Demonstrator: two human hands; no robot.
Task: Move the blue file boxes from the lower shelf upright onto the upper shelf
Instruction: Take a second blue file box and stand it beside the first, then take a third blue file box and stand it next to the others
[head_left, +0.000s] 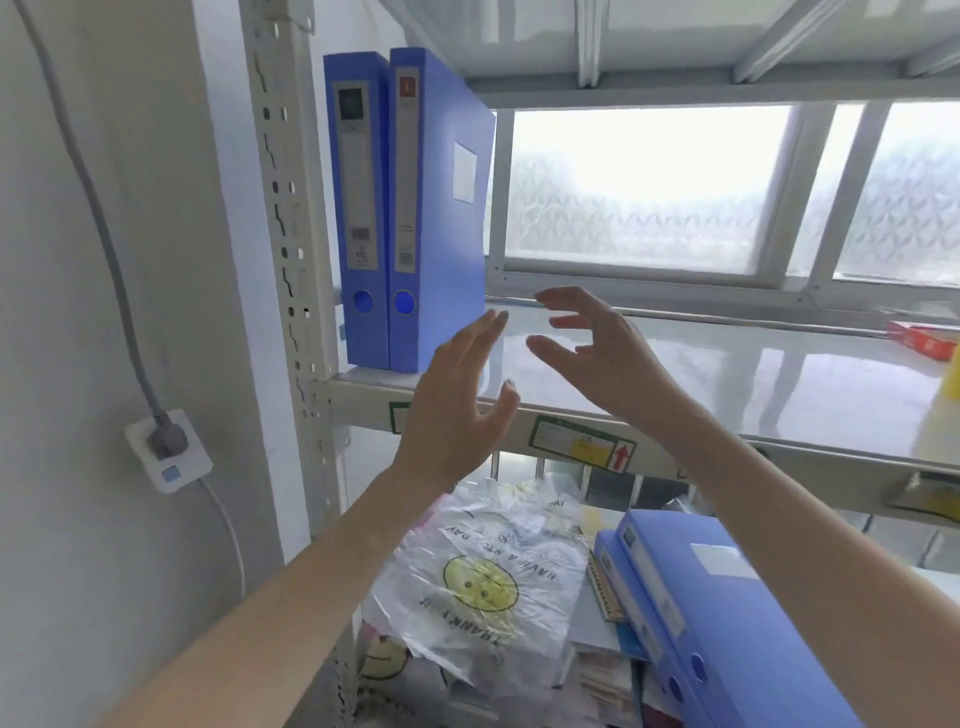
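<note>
Two blue file boxes stand upright at the left end of the upper shelf (727, 384): one (358, 208) against the post and a second (441, 208) beside it. Two more blue file boxes lie stacked flat on the lower shelf at the right, the top one (737, 618) over the lower one (631, 603). My left hand (457, 410) is open in front of the shelf edge, just right of the upright boxes and apart from them. My right hand (597, 358) hovers open above the upper shelf, holding nothing.
A white metal shelf post (291, 260) rises at the left. A crumpled smiley-face plastic bag (488, 582) and papers fill the lower shelf's left. A red box (919, 338) and a yellow object (950, 374) sit far right on the upper shelf. A wall socket (169, 449) hangs at the left.
</note>
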